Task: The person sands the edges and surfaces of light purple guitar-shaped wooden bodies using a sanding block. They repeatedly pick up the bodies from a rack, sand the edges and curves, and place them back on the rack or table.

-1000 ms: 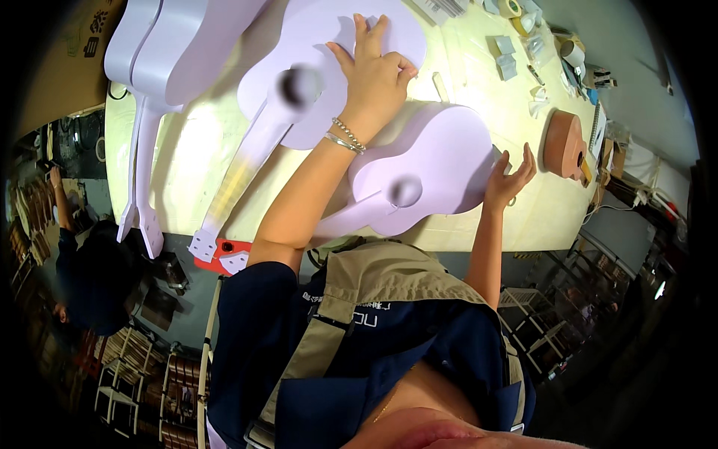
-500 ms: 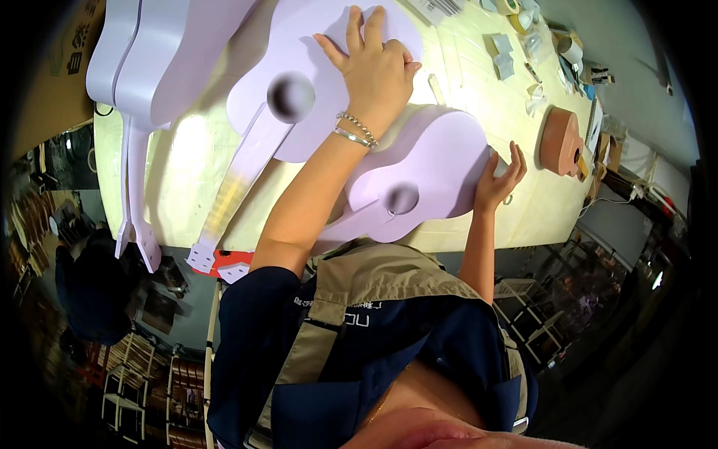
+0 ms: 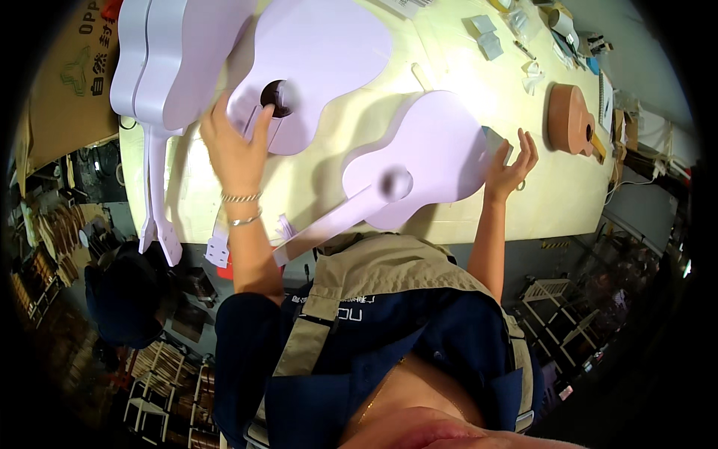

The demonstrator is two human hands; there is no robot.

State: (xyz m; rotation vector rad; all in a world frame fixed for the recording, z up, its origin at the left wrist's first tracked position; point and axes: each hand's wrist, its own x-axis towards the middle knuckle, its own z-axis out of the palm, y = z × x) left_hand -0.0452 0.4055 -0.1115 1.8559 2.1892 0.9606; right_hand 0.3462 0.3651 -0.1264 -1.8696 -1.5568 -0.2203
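Note:
A large lilac guitar (image 3: pixel 329 52) lies on the table at the upper middle. My left hand (image 3: pixel 238 146) straddles the base of its neck, thumb at the sound hole's rim and fingers over the body's left edge. Nearer me rests a smaller lilac guitar (image 3: pixel 437 150), its neck slanting toward my left forearm. At the bottom end of its body, my right hand (image 3: pixel 510 170) has a grey piece of what looks like sandpaper (image 3: pixel 491 141) between thumb and fingers. Its other fingers point upward. My left forearm hides part of the large guitar's neck.
Two lilac guitars (image 3: pixel 176 67) stand edge-on, side by side, at the table's left. A small brown ukulele (image 3: pixel 566 120) lies at the right. Folded grey sheets (image 3: pixel 488 39) and tape rolls are farther back. A cardboard box (image 3: pixel 67 97) stands beyond the left edge.
My left hand has moved left and toward me, from the large guitar's body to its neck base. That guitar's body has swung left. My right hand stays by the smaller guitar's end.

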